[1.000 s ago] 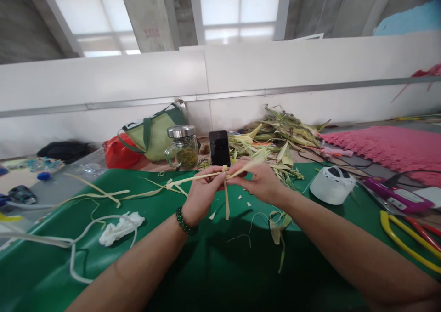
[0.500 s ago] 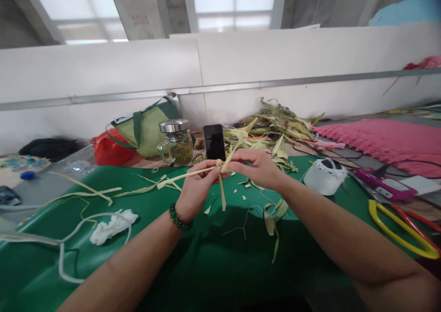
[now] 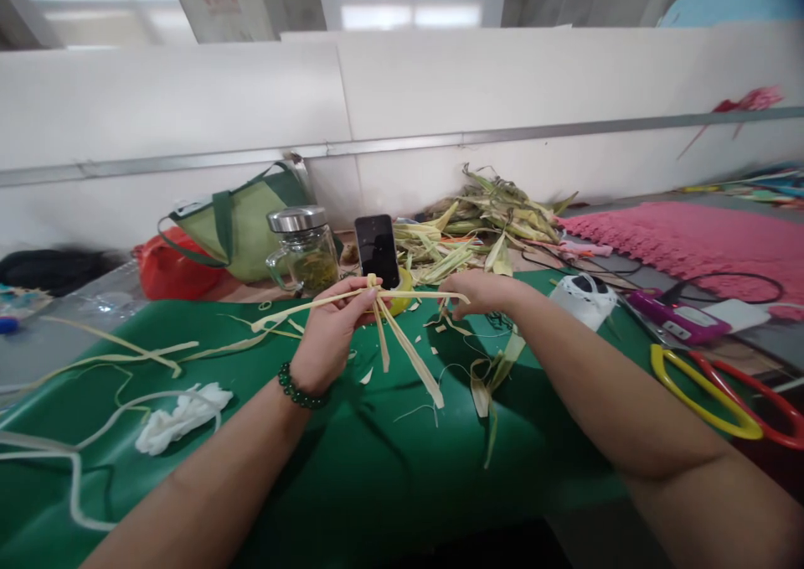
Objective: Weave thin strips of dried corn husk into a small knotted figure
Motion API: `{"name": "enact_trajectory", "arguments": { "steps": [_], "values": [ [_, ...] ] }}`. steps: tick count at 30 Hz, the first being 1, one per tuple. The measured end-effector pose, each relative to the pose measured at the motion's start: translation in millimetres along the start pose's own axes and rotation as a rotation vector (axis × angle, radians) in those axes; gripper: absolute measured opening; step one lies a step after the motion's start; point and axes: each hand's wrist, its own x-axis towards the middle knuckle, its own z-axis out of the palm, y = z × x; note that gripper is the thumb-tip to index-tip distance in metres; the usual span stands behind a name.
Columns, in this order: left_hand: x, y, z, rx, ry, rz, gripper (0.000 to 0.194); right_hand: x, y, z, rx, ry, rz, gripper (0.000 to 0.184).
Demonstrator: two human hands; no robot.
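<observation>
My left hand [image 3: 332,322], with a green bead bracelet [image 3: 301,389] at its wrist, pinches a small knot of pale corn husk strips [image 3: 411,355]. Several strip ends fan out from it to the left, to the right and down toward me. To the right, my right hand [image 3: 481,292] is low over the green mat [image 3: 402,468], close to small husk scraps. Its fingers are bent downward and closed; what they hold, if anything, is hidden. One strip end passes in front of these fingers. Between the hands, a yellow tape roll [image 3: 402,291] lies before a propped phone [image 3: 377,250].
A lidded glass jar [image 3: 305,250] and a green bag [image 3: 251,234] stand at the back left. Dried husks [image 3: 496,209] are heaped behind. At right are a white spool-like roll [image 3: 584,301], a purple power strip [image 3: 678,316] and scissors [image 3: 709,401]. Crumpled tissue [image 3: 182,418] lies left.
My right hand has let go of the husk strip and moved right and down toward the mat. The strip ends now spread freely from my left hand's pinch. The view has shifted slightly.
</observation>
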Motion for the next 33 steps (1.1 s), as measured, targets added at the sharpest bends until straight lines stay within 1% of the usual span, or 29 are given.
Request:
{"name": "enact_trajectory", "arguments": {
  "steps": [3, 6, 9, 11, 14, 17, 20, 22, 24, 28, 31, 33],
  "values": [
    [0, 0, 0.0, 0.012, 0.003, 0.000, 0.026, 11, 3, 10, 0.062, 0.001, 0.009, 0.021],
    [1, 0, 0.4, 0.028, 0.009, -0.008, 0.026, 17, 7, 12, 0.095, 0.024, -0.016, 0.016],
    [1, 1, 0.9, 0.032, 0.011, -0.013, 0.025, 14, 11, 7, 0.147, 0.067, -0.034, 0.019],
    [1, 2, 1.1, 0.028, 0.014, -0.021, 0.024, 10, 13, 2, 0.260, 0.101, -0.062, 0.020],
    [1, 3, 1.3, 0.024, 0.026, -0.028, 0.024, 4, 13, -4, 0.434, 0.136, -0.153, 0.020],
    [1, 2, 0.7, 0.035, 0.021, -0.023, 0.024, 2, 13, -5, 0.545, 0.129, -0.235, 0.022],
    [1, 2, -0.4, 0.055, 0.017, -0.017, 0.025, 4, 15, -5, 0.651, 0.094, -0.249, 0.024],
    [2, 1, -1.0, 0.051, 0.028, -0.011, 0.026, 4, 17, -5, 0.684, 0.081, -0.258, 0.026],
    [3, 1, -1.1, 0.034, 0.043, -0.011, 0.027, 5, 19, -5, 0.678, 0.080, -0.266, 0.025],
    [3, 2, -0.3, 0.006, 0.046, -0.025, 0.028, 3, 17, -6, 0.563, 0.123, -0.247, 0.022],
    [3, 2, 0.1, 0.023, 0.030, -0.028, 0.028, 2, 12, -5, 0.405, 0.161, -0.169, 0.022],
    [2, 2, 0.2, 0.034, 0.019, -0.028, 0.029, 5, 10, -3, 0.240, 0.164, -0.082, 0.022]
  ]
}}
